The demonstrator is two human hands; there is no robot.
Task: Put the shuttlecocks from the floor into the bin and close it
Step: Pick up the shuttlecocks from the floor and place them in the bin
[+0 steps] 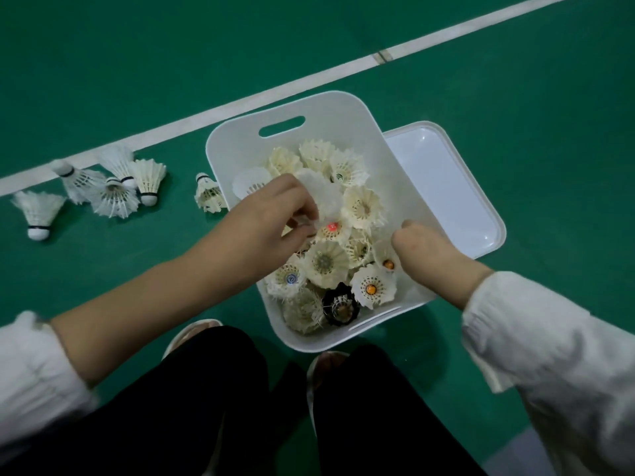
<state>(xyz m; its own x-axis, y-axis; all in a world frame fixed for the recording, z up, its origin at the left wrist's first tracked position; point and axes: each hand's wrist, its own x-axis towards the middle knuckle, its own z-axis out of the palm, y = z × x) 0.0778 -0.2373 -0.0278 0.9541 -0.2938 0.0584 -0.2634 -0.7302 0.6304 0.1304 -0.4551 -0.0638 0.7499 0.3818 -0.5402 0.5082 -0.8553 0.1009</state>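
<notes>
A person crouches over a white bin (240, 139) that sits open on the green floor (515, 132), just near of a white court line (240, 101). The bin is heaped with shuttlecocks (362, 206), most of them cream or white, one black (341, 304) close to the near wall. Its lid (457, 201) lies flat on the floor to the right, partly tucked under the bin's right edge.

The left hand (271, 214) reaches in over the bin's left wall, its fingers pinched around the skirt of a white shuttlecock (321, 194) held just above the pile. The right hand (424, 249) rests at the bin's right side, fingers curled down over the rim; whether they actually grip the rim I cannot tell from here.

More shuttlecocks are still on the floor to the left: one (208, 194) lies right against the bin's left wall, a loose cluster of four (113, 187) lies farther left by the court line, and a single one (37, 214) stands cork-down at the far left. White sleeves (549, 355) cover both forearms, and dark trousers (213, 407) fill the near foreground.
</notes>
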